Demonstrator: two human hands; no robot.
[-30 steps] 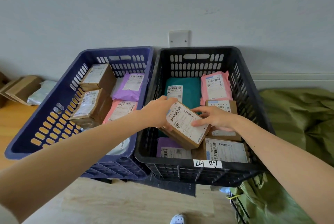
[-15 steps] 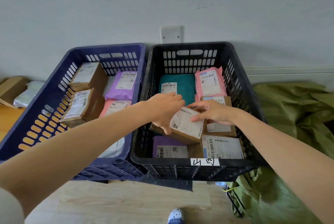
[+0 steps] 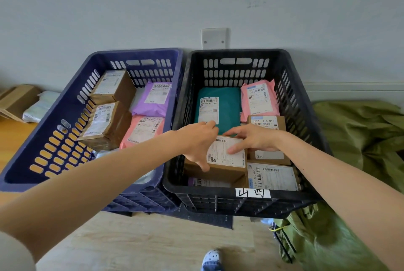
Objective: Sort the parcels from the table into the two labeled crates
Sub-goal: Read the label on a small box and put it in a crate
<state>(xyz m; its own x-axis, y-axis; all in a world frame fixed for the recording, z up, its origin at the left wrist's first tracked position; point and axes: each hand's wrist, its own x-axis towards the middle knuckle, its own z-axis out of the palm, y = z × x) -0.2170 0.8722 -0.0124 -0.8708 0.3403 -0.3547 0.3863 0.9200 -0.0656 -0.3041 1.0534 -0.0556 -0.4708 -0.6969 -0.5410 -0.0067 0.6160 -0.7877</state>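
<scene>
**A:** How far along is the sorting looking?

**B:** Well under way, I'd judge. The blue crate (image 3: 43, 146) on the left is holding two brown boxes (image 3: 113, 87), a purple mailer (image 3: 153, 100) and a pink mailer (image 3: 142, 130). The black crate (image 3: 290, 100) on the right, the one wearing a handwritten label (image 3: 253, 193) on its near rim, is carrying a teal mailer (image 3: 228, 104), a pink pouch (image 3: 259, 98) and several cartons (image 3: 271, 175). The table isn't showing, so I can't tell how many parcels are waiting.

**A:** And the parcel being handled?

**B:** A cardboard box (image 3: 223, 159) is sitting low inside the black crate, towards its near-left corner, over a purple parcel (image 3: 203, 182) and just beside the cartons on its right. It's looking all but set down.

**A:** What are the hands doing?

**B:** The left hand (image 3: 196, 146) is gripping the box's left side, fingers curling over the far edge and thumb running down the near face. The right hand (image 3: 255, 141) is resting on the labelled top with fingers stretched, pressing rather than clamping.

**A:** So what's left?

**B:** Letting go, I'd say, then fetching whatever is remaining.
</scene>
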